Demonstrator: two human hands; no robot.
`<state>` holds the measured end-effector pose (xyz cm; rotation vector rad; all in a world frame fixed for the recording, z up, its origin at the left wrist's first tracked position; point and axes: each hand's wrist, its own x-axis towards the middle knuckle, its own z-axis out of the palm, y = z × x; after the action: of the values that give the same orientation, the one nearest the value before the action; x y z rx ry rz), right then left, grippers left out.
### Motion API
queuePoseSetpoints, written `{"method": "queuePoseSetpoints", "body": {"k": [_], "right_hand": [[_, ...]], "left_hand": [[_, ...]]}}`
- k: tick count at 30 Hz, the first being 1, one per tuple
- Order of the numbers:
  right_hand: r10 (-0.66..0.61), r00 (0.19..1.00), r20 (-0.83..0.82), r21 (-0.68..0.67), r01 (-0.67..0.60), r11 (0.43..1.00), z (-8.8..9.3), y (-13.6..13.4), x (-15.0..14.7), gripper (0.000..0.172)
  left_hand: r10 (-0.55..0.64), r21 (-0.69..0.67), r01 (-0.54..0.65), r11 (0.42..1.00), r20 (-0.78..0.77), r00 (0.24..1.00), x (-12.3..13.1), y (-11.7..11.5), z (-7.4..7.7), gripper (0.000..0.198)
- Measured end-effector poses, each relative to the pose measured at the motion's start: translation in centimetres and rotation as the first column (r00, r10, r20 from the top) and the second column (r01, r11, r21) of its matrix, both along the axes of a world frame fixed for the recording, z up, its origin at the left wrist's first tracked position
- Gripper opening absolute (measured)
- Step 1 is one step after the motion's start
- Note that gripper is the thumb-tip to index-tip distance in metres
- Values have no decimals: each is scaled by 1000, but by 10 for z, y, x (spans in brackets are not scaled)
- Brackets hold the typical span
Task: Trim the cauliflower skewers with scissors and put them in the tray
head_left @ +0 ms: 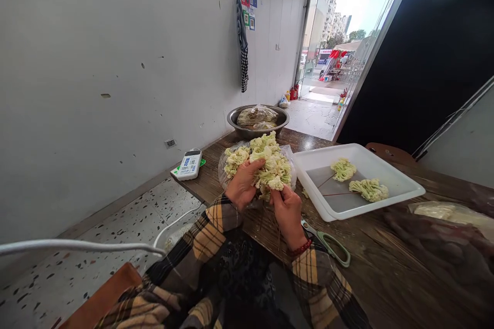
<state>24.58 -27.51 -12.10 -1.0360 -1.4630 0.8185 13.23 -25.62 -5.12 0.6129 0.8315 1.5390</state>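
My left hand [244, 185] is closed around pale green-white cauliflower [270, 157], its thumb lying along the florets. At the lower edge of the same florets, my right hand [287, 213] pinches with thumb and fingers. Thin brown sticks [278, 234] show below and beside the right hand; whether it holds any of them I cannot tell. Behind and under the cauliflower spreads a clear plastic bag [223, 167]. Scissors [332, 247] with green handles lie just right of my right wrist.
On the wooden table [370, 267], a white tray [328, 213] at right holds two skewered cauliflower pieces [368, 189]. A metal basin [231, 119] with bagged food stands behind. A white boxy device [189, 165] sits at the left corner. Plastic bags [455, 216] lie far right.
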Motion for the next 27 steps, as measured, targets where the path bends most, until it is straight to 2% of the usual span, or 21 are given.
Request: {"method": "queuePoseSetpoints", "body": {"k": [10, 17, 27], "right_hand": [[-35, 999, 10, -3, 35, 999, -8, 1, 1, 32], [-21, 1000, 15, 9, 21, 1000, -7, -2, 0, 31], [-38, 998, 47, 2, 38, 999, -4, -2, 1, 30]], "left_hand": [[67, 30, -68, 997, 31, 997, 11, -6, -3, 29], [45, 42, -47, 998, 40, 998, 9, -8, -6, 37], [48, 68, -49, 996, 26, 999, 7, -8, -8, 35]]}}
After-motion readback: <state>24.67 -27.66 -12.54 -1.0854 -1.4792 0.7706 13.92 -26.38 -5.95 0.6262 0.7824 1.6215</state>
